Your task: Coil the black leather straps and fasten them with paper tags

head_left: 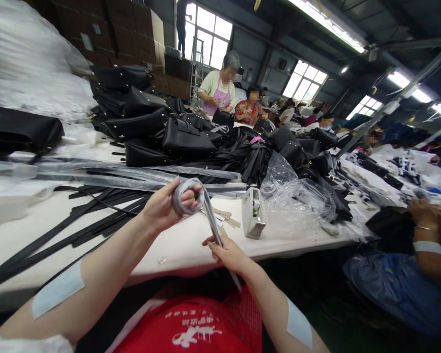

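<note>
My left hand (165, 203) is closed around a coiled strap (184, 197), greyish and seemingly sleeved in clear plastic, with its fingers through the coil. From the coil's right side the loose length runs down to my right hand (226, 252), which pinches it. The tail (235, 280) hangs below the table edge towards the red apron (202, 323). Both hands are above the front edge of the white table (176, 250). Similar plastic-sleeved straps (143, 179) lie behind my left hand, with bare black straps (55, 240) at the left.
A tape dispenser (253, 214) stands right of the hands, beside crumpled clear plastic (297, 189). Black handbags (187, 139) and a bundle of black straps (257, 159) are heaped behind. Co-workers sit or stand across the table; another person's hands (428, 215) are at the right.
</note>
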### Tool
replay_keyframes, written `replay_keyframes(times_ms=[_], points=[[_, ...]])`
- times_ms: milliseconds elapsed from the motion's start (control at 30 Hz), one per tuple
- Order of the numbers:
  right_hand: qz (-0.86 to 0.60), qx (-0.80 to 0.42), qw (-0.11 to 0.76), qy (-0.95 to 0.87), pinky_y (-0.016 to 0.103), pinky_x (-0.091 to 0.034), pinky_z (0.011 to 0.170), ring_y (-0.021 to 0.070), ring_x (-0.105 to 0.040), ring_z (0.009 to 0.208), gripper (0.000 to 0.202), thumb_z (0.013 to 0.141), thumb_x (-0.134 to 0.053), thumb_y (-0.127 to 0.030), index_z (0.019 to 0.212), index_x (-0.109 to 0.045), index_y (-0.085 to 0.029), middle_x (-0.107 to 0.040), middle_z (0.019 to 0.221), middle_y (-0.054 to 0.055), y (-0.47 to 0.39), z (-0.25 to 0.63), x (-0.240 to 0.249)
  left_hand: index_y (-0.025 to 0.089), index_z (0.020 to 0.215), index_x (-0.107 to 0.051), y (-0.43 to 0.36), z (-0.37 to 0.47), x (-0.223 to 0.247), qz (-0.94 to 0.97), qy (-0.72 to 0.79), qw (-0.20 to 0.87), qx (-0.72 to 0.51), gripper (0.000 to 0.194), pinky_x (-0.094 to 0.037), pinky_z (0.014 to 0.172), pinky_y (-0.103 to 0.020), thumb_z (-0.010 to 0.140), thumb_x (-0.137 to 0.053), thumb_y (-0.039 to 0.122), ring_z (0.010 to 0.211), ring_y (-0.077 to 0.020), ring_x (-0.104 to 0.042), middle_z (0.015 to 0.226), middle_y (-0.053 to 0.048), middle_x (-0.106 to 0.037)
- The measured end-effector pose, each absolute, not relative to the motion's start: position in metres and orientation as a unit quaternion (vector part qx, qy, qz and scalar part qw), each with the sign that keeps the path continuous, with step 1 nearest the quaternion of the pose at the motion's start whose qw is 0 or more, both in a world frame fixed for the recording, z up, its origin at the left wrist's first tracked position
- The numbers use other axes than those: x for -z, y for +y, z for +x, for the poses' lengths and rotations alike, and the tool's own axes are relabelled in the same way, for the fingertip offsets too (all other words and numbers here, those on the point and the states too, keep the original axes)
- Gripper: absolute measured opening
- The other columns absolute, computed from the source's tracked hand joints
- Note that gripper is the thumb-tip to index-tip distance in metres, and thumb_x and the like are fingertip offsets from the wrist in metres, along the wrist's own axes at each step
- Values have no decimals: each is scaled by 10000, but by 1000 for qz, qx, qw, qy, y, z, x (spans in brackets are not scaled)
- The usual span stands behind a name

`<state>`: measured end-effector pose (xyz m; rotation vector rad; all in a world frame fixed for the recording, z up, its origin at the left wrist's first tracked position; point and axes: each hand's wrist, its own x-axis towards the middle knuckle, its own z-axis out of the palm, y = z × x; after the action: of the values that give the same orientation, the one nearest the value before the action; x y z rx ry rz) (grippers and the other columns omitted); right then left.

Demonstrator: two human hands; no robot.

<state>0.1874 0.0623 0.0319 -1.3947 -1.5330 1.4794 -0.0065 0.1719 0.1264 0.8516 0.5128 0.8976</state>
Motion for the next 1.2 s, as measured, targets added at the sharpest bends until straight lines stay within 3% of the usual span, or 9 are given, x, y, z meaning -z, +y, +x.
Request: replay_keyframes(times_ms=[167, 367, 467, 533, 667, 767, 900, 1033, 1200], points=[[-301, -760, 310, -485, 249, -428, 578, 67, -395, 421, 348, 912, -487, -475, 959, -626, -159, -508, 545, -60, 52, 167, -71, 165, 832, -576, 158, 20, -85, 672, 339, 427, -501, 385, -433, 864, -392, 892, -453, 525, 752, -215, -557, 733, -38, -542], [-336, -740, 452, -367, 282, -454, 598, 72, -226, 369, 525, 971, -273, -490, 954, -664, -141, -339, 486, -87, 67, 197, -104, 194, 735, -568, 126, 18, -57, 831, 342, 340, -279, 373, -378, 627, -309, 889, -435, 507, 585, -185, -495, 637, -22, -548], [-369, -600, 555, -442, 354, -486, 680, 124, -423, 458, 738, 933, -151, -650, 990, -683, -142, -481, 558, -16, 67, 208, -111, 187, 680, -545, 123, 15, -58, 804, 369, 427, -189, 541, -343, 516, -268, 926, -266, 581, 469, -149, -468, 526, 3, -521], [-418, -401, 599, -552, 387, -468, 836, 191, -586, 739, 597, 909, -339, -647, 999, -694, -176, -619, 786, 64, 64, 214, -115, 173, 705, -566, 119, 13, -61, 761, 373, 512, -141, 606, -335, 464, -251, 889, -274, 671, 422, -137, -463, 491, 16, -516], [-491, -161, 402, -756, 421, -368, 1000, 260, -528, 1102, 353, 840, -618, -491, 1049, -676, -213, -621, 1131, 101, 56, 213, -98, 142, 726, -611, 99, 6, -63, 655, 328, 673, -101, 677, -302, 398, -234, 837, -325, 746, 366, -115, -409, 434, 21, -487], [-491, -325, 291, -754, 331, -461, 758, 180, -572, 770, 447, 982, -314, -501, 948, -635, -192, -623, 806, 48, 41, 194, -55, 136, 722, -628, 81, -2, -53, 514, 270, 806, -110, 661, -296, 376, -229, 842, -358, 728, 308, -95, -327, 355, 49, -399], [-476, -521, 329, -627, 253, -414, 541, 126, -461, 542, 538, 979, -195, -574, 1016, -562, -183, -511, 656, -11, 22, 167, -10, 149, 599, -599, 69, -9, -20, 342, 257, 891, -155, 671, -398, 431, -248, 806, -395, 755, 278, -72, -251, 305, 89, -254], [-486, -479, 272, -679, 270, -453, 713, 157, -563, 742, 445, 960, -362, -546, 1054, -596, -179, -640, 876, 39, 25, 166, -13, 185, 447, -477, 72, -15, 9, 410, 339, 820, -211, 700, -487, 570, -306, 802, -351, 776, 407, -130, -448, 383, 6, -433], [-468, -411, 62, -780, 269, -440, 765, 193, -618, 826, 364, 908, -506, -493, 989, -681, -183, -708, 930, 59, 37, 171, -25, 215, 1106, -648, 65, -25, 10, 686, 380, 569, -247, 413, -465, 928, -330, 882, -486, 523, 999, -224, -620, 1063, -50, -708]])
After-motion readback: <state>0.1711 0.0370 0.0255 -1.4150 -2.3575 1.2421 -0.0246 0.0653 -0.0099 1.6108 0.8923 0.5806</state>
